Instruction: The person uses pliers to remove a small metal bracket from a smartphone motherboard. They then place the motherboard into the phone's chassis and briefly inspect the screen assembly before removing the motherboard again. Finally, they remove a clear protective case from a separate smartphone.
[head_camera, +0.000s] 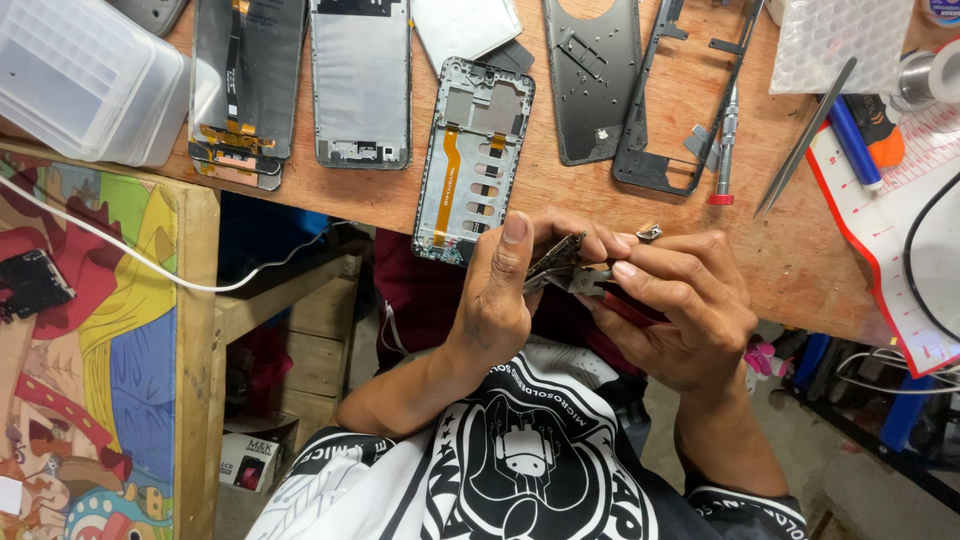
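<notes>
Held between my two hands, just off the table edge, is a small circuit board, a thin dark piece with metal parts. My left hand clamps it from one side, thumb up and fingers curled beneath; my right hand pinches the other end, fingertips pressed together on it. I judge the two-sided grip steadies so small a piece close to my eyes. A tiny metal part sits at the right fingertips (whether held or merely resting there, I cannot tell).

Just beyond the left thumb lies a phone mid-frame with an orange flex cable, face up, probably the source of the board. Farther past the fingers I count two display panels, stacked, one back plate, one dark rear cover and one bare bezel frame. Beyond the right fingers lie one screwdriver and one pair of tweezers, laid within reach.
</notes>
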